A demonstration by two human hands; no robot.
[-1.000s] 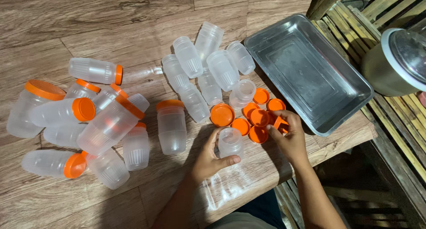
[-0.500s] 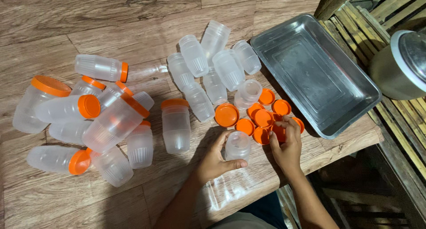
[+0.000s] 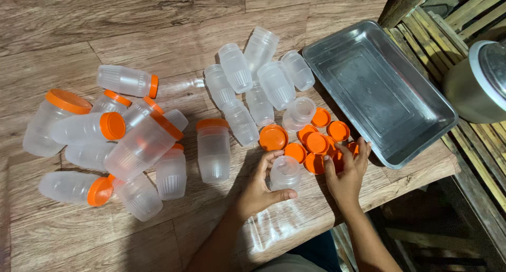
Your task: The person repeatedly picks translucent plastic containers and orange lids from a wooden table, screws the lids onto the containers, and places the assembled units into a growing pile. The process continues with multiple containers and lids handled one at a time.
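Observation:
My left hand (image 3: 260,190) is wrapped around a small clear plastic jar (image 3: 285,172) that stands upright without a lid near the table's front edge. My right hand (image 3: 346,172) rests on a cluster of loose orange lids (image 3: 316,143) just right of that jar, fingers spread over the lids; whether it grips one is hidden. A larger orange lid (image 3: 273,137) lies beside the cluster. A capped jar (image 3: 213,148) stands upright left of my left hand.
Several uncapped clear jars (image 3: 258,77) lie in a heap behind the lids. Capped jars with orange lids (image 3: 105,129) are piled at the left. A metal tray (image 3: 379,90) sits at the right, a metal pot (image 3: 479,82) beyond it on slats.
My right hand has slid slightly down and right over the lid cluster. My left hand keeps its hold on the open jar. The view has shifted a little.

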